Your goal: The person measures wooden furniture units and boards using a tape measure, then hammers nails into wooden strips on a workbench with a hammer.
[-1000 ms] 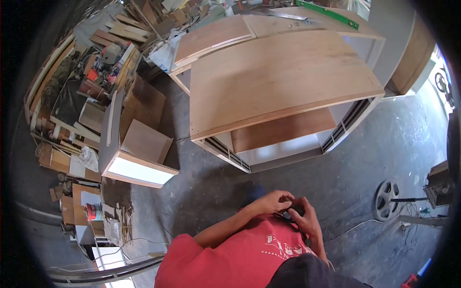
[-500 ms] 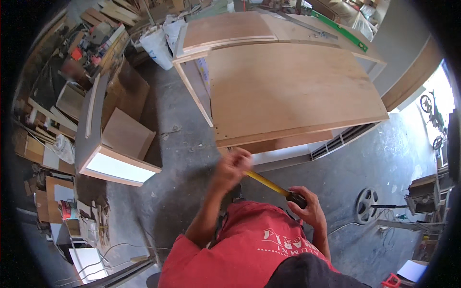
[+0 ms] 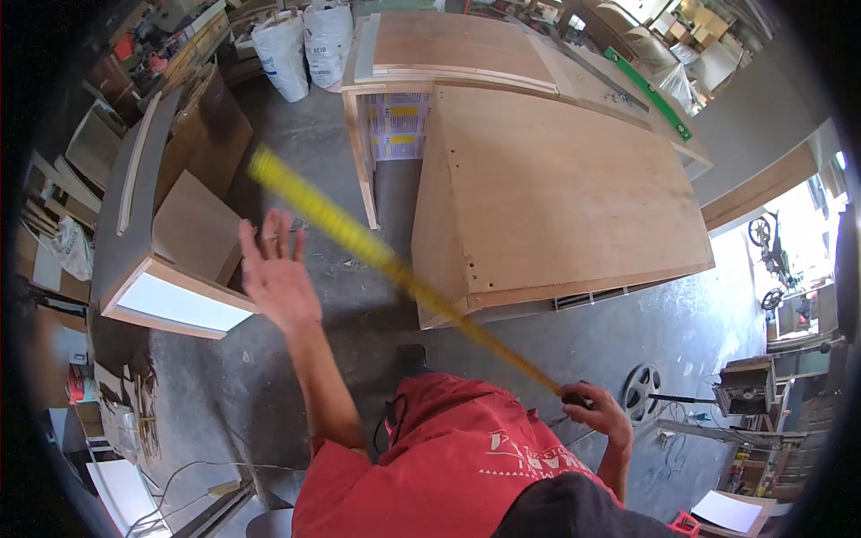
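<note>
My right hand [image 3: 603, 414] at the lower right is closed on a dark tape measure case [image 3: 576, 400], from which a long yellow blade [image 3: 404, 280] reaches diagonally up and left. My left hand [image 3: 280, 280] is open with fingers spread, below the blade's free end and not gripping it. Just beyond the blade stands a plywood cabinet [image 3: 574, 188], its light top marked with small holes. At the left, near my open hand, is a smaller cabinet [image 3: 126, 233] with a grey side, a loose-looking brown panel and a white front framed in wood.
Behind are another wooden carcass [image 3: 466, 45], a green level [image 3: 648, 92] and two white sacks [image 3: 325, 49]. At the right are a spoked wheel [image 3: 644, 392] on a metal frame and a motorbike or bicycle [image 3: 776, 264]. Scrap boards crowd the left edge; cables cross the lower left.
The tape blade has come out much further, rising to the upper left. My left hand has left it, moved leftward and opened. The view has swung, showing more beside the main cabinet.
</note>
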Demonstrator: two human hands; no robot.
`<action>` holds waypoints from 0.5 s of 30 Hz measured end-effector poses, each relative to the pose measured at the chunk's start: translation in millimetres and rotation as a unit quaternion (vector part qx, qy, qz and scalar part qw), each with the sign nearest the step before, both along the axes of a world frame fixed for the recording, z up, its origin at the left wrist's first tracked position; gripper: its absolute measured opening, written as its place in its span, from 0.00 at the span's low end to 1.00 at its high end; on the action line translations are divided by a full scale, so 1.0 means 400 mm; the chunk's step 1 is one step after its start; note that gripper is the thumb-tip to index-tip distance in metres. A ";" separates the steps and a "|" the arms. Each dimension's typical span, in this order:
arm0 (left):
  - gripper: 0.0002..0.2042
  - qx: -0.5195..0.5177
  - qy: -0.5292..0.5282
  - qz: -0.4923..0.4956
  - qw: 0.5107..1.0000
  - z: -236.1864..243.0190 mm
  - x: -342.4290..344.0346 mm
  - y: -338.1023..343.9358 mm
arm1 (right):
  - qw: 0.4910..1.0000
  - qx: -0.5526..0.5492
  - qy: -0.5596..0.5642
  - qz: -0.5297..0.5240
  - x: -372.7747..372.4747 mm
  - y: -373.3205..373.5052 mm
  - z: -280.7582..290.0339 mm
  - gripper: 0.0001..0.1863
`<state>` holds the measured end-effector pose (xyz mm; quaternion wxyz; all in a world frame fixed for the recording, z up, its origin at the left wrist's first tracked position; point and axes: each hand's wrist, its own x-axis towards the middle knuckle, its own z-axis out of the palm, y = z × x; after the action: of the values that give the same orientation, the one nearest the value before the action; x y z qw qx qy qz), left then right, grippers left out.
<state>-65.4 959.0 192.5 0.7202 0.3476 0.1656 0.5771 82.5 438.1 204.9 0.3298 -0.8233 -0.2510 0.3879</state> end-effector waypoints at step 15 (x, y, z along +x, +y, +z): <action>0.39 0.183 0.257 -0.272 0.909 -0.147 0.357 -0.334 | 0.929 0.131 0.145 -0.313 -0.145 0.242 0.075 0.17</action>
<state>77.4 825.2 133.7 0.7052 0.6414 0.1354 0.2701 24.6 534.7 235.0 0.5724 -0.7442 0.0218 0.3436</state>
